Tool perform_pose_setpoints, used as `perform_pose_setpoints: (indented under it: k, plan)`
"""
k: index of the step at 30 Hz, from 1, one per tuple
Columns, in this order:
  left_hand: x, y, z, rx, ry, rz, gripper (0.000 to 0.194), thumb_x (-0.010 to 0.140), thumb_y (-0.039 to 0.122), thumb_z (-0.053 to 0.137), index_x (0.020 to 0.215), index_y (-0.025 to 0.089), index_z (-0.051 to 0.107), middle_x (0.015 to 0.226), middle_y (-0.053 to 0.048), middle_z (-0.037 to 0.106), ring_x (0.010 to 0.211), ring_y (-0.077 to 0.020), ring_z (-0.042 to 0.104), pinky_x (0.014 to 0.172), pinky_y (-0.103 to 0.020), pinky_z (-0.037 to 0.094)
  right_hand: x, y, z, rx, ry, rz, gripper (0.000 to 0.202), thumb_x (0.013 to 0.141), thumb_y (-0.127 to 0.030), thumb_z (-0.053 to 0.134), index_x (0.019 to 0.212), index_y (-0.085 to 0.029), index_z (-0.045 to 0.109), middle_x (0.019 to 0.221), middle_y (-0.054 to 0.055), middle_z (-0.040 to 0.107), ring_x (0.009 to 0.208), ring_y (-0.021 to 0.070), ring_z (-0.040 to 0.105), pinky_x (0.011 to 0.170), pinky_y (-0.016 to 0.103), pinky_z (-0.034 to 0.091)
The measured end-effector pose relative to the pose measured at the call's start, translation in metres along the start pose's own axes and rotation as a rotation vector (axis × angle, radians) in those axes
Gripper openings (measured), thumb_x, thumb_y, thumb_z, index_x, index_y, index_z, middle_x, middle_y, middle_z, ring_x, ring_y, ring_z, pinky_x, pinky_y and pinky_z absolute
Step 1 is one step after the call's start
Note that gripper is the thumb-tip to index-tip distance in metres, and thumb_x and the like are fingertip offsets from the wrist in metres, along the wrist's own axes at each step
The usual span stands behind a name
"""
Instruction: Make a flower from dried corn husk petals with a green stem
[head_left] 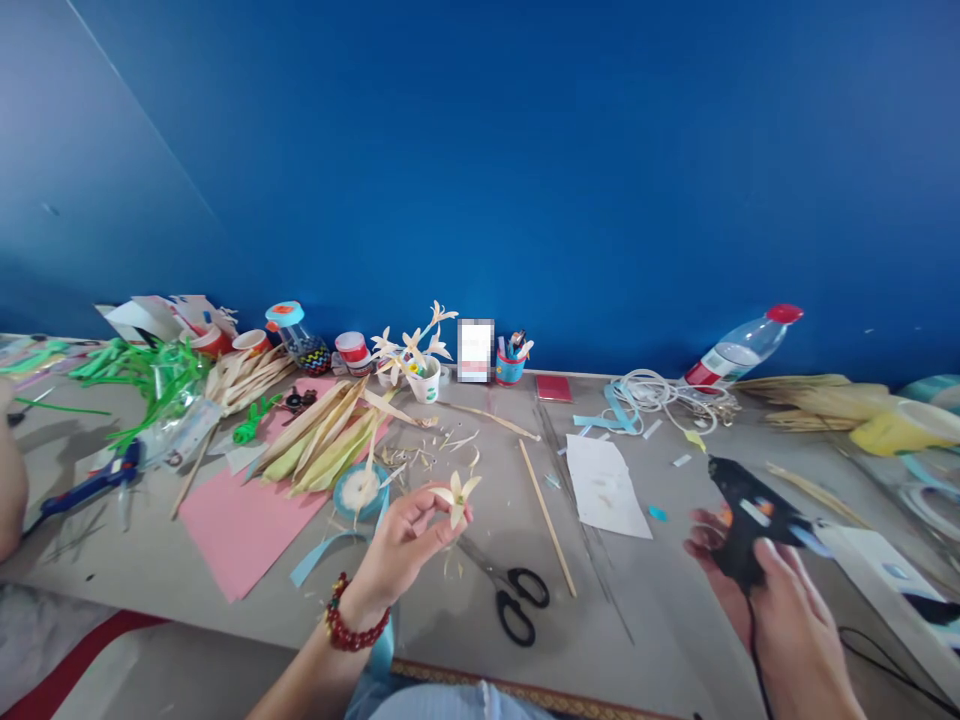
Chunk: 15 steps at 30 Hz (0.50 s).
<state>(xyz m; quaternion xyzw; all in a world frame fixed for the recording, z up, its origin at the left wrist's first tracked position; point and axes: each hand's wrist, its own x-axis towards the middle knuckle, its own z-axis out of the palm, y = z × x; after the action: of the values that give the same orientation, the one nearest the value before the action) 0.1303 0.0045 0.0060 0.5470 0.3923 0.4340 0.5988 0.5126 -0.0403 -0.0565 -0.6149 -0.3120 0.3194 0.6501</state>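
Two held items: pale flower (458, 496), black glue gun (757, 510)

Labels. Clear bottle (750, 345), red-capped, is leaning right at the back of the bench (660, 610) and bearing a red-and-white label; its lettering is showing too small to read. White cup (424, 385) is carrying green print, likewise illegible. White panel (475, 348), before the blue wall (600, 180), is appearing blurred into squares.

Pale flower. Cream shading to yellow-green; narrow, pointed petals are spreading star-fashion. It is sitting at the fingertips of the left hand (416, 527), raised above the bench near the blades of the scissors (513, 592). Similar blooms (412, 345) are standing in the white cup. One petal is pointing left, one right and upward, one down toward the near edge; fingers are covering its underside, so its long axis cannot be told.

Black glue gun. Nozzle is pointing left and away from the person; the barrel is running from upper left to lower right. Cord (757, 655) is trailing from the handle toward the near edge.

Grips. Left hand is pinching the pale flower between thumb and curled fingers; red beads (352, 628) are circling its wrist. Right hand (787, 600) is wrapping round the handle.
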Motion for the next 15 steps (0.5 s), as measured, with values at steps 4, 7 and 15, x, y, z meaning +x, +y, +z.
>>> perform_pose_setpoints:
  k: [4, 7, 15]
  plan:
    - [0.003, -0.002, 0.008, -0.071, -0.032, -0.081, 0.021, 0.081, 0.036, 0.073, 0.077, 0.016, 0.066, 0.088, -0.006, 0.068, 0.086, -0.0187, 0.062, 0.081, -0.028, 0.047, -0.027, -0.022, 0.018, 0.101, -0.311, 0.003, 0.020, 0.084, -0.040, 0.063, 0.092, -0.022, 0.062, 0.067, 0.004, 0.058, 0.049, 0.0173, 0.049, 0.044, 0.032, 0.042]
    - [0.005, -0.005, 0.013, -0.211, -0.026, -0.120, 0.023, 0.077, 0.035, 0.077, 0.075, 0.016, 0.065, 0.084, -0.005, 0.069, 0.084, -0.0181, 0.062, 0.081, -0.029, 0.047, -0.058, -0.030, 0.041, -0.022, -0.503, 0.026, 0.020, 0.082, -0.037, 0.069, 0.086, -0.018, 0.064, 0.064, 0.005, 0.059, 0.053, 0.0201, 0.055, 0.047, 0.033, 0.044]
    - [0.006, -0.008, 0.016, -0.327, -0.075, -0.101, 0.020, 0.077, 0.033, 0.077, 0.076, 0.015, 0.069, 0.079, -0.004, 0.066, 0.081, -0.0170, 0.061, 0.085, -0.032, 0.046, -0.112, -0.049, 0.104, -0.183, -0.752, -0.159, 0.024, 0.092, -0.042, 0.056, 0.082, -0.021, 0.060, 0.066, 0.004, 0.065, 0.057, 0.0189, 0.061, 0.056, 0.029, 0.051]
